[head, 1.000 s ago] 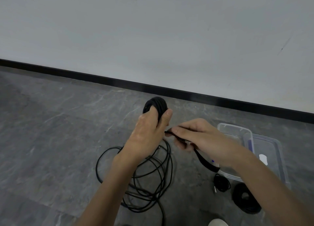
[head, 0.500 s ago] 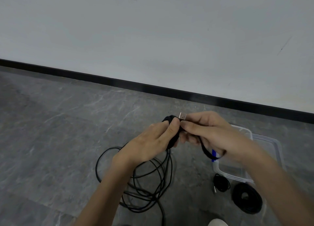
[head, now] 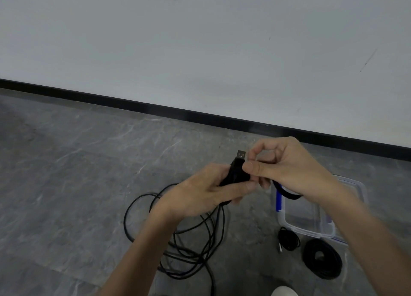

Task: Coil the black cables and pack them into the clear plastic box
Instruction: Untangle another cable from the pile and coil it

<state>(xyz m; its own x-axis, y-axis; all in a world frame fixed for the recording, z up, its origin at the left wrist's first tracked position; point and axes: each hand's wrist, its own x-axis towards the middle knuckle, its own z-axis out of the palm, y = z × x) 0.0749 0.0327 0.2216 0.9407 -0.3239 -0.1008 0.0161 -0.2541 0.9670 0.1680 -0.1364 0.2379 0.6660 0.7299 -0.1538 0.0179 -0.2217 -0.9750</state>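
Your L hand [head: 204, 193] grips the coiled cable bundle [head: 235, 173] at frame center, USB plug [head: 241, 155] poking up at 12; R hand [head: 289, 166] pinches the black strap [head: 288, 195] against its top, tail dangling at 4. Cable's light, limp, springy imo, so clamp across all loops, not the plug, or it likely unspools. The clear plastic box [head: 311, 234] sits at 4 o'clock of your hands, loose cable [head: 178, 240] at 7.

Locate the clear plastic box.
Head view, lower right: the clear plastic box lies beneath the right forearm, just beyond a small cable coil and a larger coil.
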